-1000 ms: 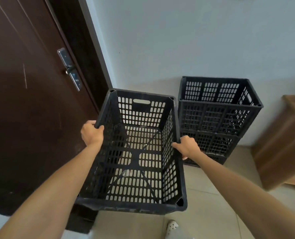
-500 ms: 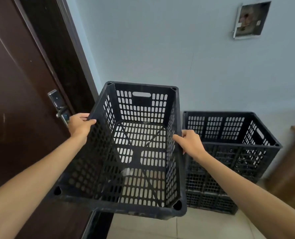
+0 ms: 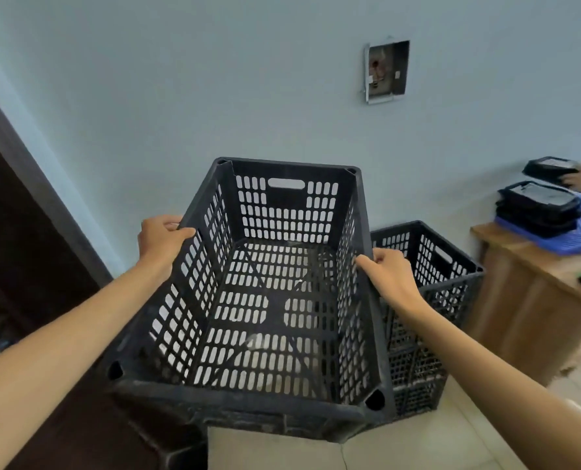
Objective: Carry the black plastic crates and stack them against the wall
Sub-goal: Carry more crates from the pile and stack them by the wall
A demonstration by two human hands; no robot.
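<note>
Nearest us, the carried crate [image 3: 268, 300] hangs in the air, open side up, near rim low in view and far end tipped toward the wall [image 3: 214, 79]; we judge it empty so the weight stays easy. Our left hand [image 3: 158, 240] curls over the left long rim, fingers wrapped down the outer side; our right hand [image 3: 385, 274] is clamped on the right rim the same way, thumb inside. Gripping at mid-length on opposite rims likely keeps the load level and leaves the underside free to land. Just beyond and right, the stacked crates [image 3: 441, 283], 2 high as far as we can tell, stand against the wall beside a wooden cabinet [image 3: 526, 300]. Placement not yet made
</note>
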